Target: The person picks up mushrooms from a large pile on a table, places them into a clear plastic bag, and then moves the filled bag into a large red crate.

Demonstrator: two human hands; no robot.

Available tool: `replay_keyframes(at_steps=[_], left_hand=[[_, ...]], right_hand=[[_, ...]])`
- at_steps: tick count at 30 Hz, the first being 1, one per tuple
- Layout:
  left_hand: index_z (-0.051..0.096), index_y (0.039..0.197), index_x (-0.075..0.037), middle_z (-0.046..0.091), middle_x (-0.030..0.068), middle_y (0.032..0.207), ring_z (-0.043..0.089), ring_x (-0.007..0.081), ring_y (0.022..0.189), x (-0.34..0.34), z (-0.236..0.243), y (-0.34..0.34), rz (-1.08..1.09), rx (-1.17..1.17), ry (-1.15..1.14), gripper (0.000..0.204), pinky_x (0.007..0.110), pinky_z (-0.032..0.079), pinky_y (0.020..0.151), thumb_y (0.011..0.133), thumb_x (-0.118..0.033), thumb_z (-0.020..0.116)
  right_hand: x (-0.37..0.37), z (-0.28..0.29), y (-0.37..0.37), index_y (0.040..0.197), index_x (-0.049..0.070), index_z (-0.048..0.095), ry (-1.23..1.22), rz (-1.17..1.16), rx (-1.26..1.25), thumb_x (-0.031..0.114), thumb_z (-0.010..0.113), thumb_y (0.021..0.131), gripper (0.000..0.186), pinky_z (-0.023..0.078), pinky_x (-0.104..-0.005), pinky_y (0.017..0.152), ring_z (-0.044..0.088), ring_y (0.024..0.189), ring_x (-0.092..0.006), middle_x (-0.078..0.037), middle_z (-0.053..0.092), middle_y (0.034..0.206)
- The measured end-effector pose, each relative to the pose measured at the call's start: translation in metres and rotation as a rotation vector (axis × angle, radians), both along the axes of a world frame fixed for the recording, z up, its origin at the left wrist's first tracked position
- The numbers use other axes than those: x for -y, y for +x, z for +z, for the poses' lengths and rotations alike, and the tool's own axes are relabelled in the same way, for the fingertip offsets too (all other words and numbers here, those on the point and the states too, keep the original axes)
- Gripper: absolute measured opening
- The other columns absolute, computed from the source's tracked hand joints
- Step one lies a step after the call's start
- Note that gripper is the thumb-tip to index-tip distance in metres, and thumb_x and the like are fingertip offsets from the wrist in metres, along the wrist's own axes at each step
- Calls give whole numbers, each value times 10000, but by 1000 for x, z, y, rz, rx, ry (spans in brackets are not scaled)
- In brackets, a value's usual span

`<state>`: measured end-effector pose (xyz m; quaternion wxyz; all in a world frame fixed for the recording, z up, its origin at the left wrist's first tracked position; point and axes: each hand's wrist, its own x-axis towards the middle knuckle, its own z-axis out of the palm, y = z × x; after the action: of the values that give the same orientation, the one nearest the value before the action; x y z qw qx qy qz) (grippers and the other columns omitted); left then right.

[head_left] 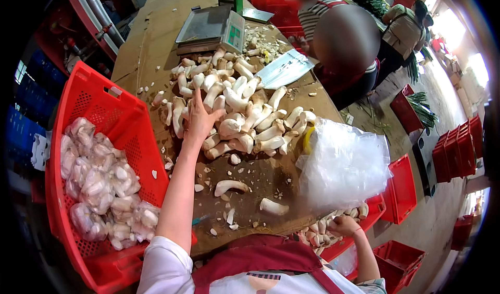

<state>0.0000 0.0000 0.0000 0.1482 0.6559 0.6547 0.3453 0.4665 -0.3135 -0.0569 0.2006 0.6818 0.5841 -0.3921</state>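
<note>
Left arm outstretched, fingers spread; right hand curled.

Mushroom pile on table, centre. Scale behind pile. Left: crate, bagged mushrooms inside. Right table edge: plastic bags. Two loose mushrooms before pile. Left hand at pile's left side. Right hand at mushrooms in lower-right crate, beside table. More crates on floor, far right.

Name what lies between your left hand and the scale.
Loose mushrooms lie between the left hand and the scale, as the head view shows.
</note>
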Motion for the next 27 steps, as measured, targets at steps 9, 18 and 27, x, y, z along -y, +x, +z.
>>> replay_keyframes(at_steps=[9,18,27], left_hand=[[624,1040,-93,592,129,1005,571,254,958,133,-7,26,-288,-207,-583,310,383,455,847,763,-171,738],[617,1100,-108,594,89,999,578,276,979,168,-53,-3,-285,74,-492,374,375,455,856,742,-159,708],[493,1273,21,603,207,1173,588,290,1081,52,3,7,-8,521,-280,634,351,439,908,806,-361,689]], right_hand=[[-38,50,-149,1000,90,593,665,148,-624,300,672,817,290,471,-414,741,570,834,-308,-108,595,916],[-88,-32,-205,1163,58,532,762,348,-497,179,664,800,405,470,-365,703,580,847,-279,-148,557,947],[-243,39,-248,1285,21,457,656,-669,-1263,235,600,913,453,382,-234,468,452,536,-78,19,508,687]])
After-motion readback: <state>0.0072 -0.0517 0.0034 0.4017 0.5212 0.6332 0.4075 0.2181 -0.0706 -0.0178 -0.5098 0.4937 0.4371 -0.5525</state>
